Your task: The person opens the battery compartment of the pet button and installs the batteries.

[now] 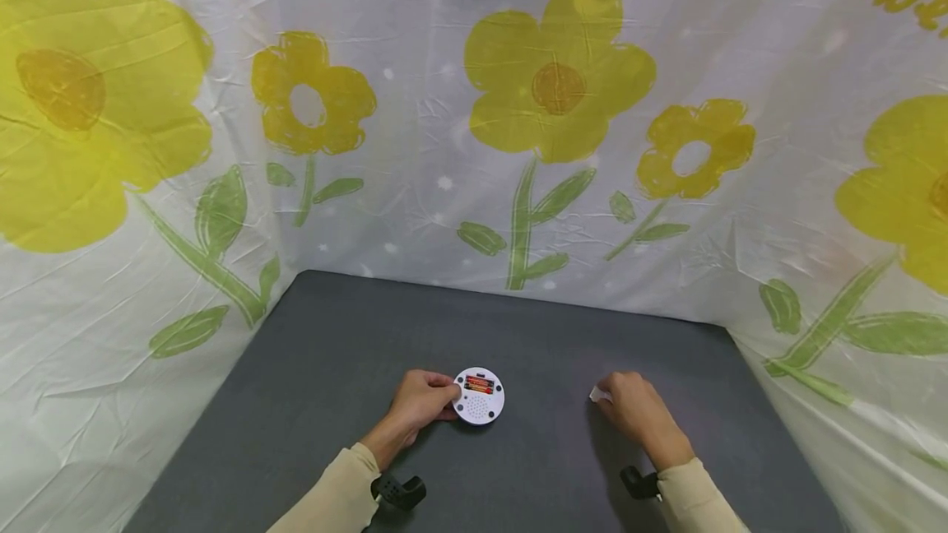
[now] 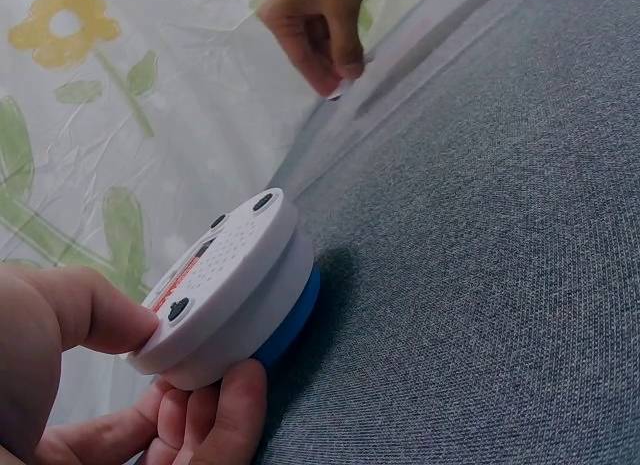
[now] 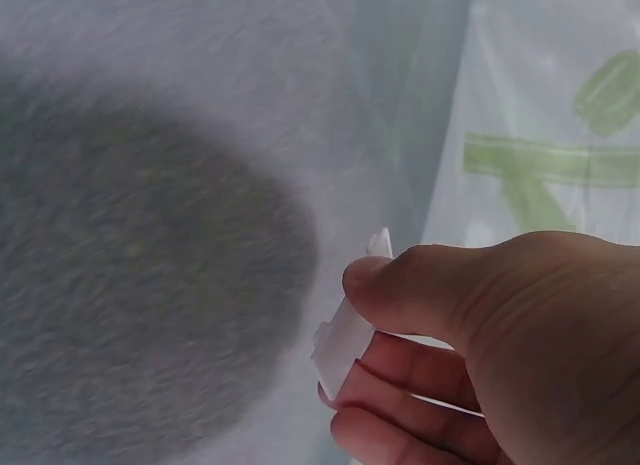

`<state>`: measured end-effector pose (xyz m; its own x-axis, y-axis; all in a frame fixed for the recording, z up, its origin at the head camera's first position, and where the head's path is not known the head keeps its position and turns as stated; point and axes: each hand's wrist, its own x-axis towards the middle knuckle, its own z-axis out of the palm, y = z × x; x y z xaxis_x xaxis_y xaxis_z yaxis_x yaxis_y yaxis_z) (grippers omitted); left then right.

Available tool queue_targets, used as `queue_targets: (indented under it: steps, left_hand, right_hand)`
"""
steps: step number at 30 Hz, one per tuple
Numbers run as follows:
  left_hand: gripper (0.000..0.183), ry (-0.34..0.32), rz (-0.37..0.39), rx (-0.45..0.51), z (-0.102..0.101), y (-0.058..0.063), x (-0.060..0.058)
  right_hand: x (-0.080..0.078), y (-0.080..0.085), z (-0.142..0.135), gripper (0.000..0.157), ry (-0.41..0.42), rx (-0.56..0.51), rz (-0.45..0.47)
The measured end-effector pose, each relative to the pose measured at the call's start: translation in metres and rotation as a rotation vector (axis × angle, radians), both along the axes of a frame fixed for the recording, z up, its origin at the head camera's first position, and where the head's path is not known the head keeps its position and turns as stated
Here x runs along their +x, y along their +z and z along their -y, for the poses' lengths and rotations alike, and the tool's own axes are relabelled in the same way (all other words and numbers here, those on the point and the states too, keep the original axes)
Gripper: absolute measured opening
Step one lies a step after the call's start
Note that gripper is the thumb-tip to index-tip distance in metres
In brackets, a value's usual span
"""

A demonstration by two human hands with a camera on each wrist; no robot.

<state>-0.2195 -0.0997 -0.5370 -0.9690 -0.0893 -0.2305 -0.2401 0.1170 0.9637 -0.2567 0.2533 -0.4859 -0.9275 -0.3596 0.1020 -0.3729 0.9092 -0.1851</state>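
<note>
A round white device (image 1: 477,406) lies with its underside up, showing two red batteries (image 1: 479,385) in an uncovered slot, speaker holes and dark feet. In the left wrist view its lower part is blue. My left hand (image 1: 422,403) grips the device by its left edge, thumb on top and fingers beneath. Off to the right, above the table, my right hand (image 1: 635,411) pinches a small white plastic cover (image 3: 345,347) between thumb and fingers. This cover has small tabs on its edges and is held apart from the device.
A dark grey cloth-covered table (image 1: 355,327) spreads under both hands. White curtains (image 1: 415,212) with yellow flowers hang along its back and both sides. A black band (image 1: 400,490) is on the left wrist and another black band (image 1: 640,484) on the right.
</note>
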Motion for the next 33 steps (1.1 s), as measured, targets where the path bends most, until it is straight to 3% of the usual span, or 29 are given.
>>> queue_targets:
  steps: [9,19,33]
  left_hand:
    - [0.028,0.000,0.002,-0.011,-0.001,0.001,0.000]
    - [0.029,0.002,0.008,-0.009,-0.001,0.001,-0.001]
    - [0.028,-0.010,-0.004,0.007,0.000,0.000,0.000]
  right_hand:
    - [-0.006,0.019,0.021,0.011,0.087,-0.033,-0.038]
    - [-0.013,0.038,0.053,0.010,0.160,0.001,-0.103]
    - [-0.015,0.058,0.090,0.005,0.193,-0.010,-0.120]
